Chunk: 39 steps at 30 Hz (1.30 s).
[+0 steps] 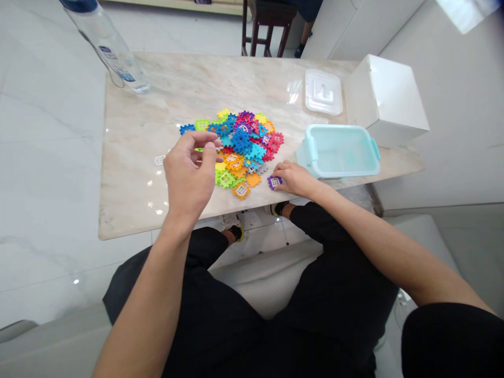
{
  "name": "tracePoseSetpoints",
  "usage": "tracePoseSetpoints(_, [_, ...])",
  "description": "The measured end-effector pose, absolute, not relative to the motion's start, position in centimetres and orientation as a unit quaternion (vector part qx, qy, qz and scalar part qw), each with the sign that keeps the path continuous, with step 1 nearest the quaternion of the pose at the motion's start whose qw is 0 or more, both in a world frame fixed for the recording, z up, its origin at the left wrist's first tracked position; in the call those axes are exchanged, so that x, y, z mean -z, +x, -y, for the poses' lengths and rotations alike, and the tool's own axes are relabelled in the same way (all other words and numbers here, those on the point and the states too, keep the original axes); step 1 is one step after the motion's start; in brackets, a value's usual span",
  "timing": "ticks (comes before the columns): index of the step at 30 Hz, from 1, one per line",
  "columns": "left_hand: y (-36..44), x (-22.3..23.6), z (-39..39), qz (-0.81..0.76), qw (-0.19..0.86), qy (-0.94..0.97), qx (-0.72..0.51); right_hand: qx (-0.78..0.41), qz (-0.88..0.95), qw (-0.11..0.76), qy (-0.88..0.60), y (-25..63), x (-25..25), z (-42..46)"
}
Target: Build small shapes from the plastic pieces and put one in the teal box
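A pile of colourful flat interlocking toy tiles lies in the middle of a marble table. My left hand hovers over the pile's left edge with fingers curled into a pinch; a bit of green shows under the fingertips, too small to name. My right hand rests on the table at the pile's right front, its fingers closed on a purple tile. An empty pale-blue plastic container stands just right of that hand.
The container's clear lid lies behind it, next to a white box at the table's right end. A water bottle stands at the far left corner. A dark wooden stool is beyond the table. My knees are under the near edge.
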State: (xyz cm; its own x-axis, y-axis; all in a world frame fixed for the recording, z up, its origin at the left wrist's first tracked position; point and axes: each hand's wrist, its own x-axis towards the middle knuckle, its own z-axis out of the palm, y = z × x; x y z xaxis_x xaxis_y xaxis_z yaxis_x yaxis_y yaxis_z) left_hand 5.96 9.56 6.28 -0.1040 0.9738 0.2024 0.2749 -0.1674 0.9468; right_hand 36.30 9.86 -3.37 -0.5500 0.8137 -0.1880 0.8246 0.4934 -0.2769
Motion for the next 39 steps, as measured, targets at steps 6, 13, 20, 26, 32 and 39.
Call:
tracePoseSetpoints(6, [6.0, -6.2, -9.6, -0.543, 0.353, 0.57, -0.505, 0.165, -0.859, 0.018, 0.484, 36.0, 3.3, -10.0])
tracePoseSetpoints(13, [6.1, -6.0, -9.7, -0.538, 0.346, 0.58, -0.505, 0.18, -0.85, 0.019, 0.495, 36.1, 3.3, -10.0])
tracePoseSetpoints(20, [6.0, -5.8, -9.8, -0.534, 0.341, 0.591, -0.499, 0.171, -0.842, 0.052, 0.508, 35.4, 2.5, -9.9])
tracePoseSetpoints(26, [6.0, -5.8, -9.7, -0.534, 0.337, 0.597, -0.496, 0.164, -0.845, 0.061, 0.505, 35.3, 2.4, -9.9])
tracePoseSetpoints(32, [5.8, -5.6, -9.8, -0.533, 0.334, 0.599, -0.495, 0.158, -0.846, 0.075, 0.504, 35.2, 2.3, -9.9])
tracePoseSetpoints(39, [5.7, -5.7, -9.6, -0.534, 0.335, 0.602, -0.489, 0.153, -0.842, 0.07, 0.512, 35.0, 2.4, -9.8])
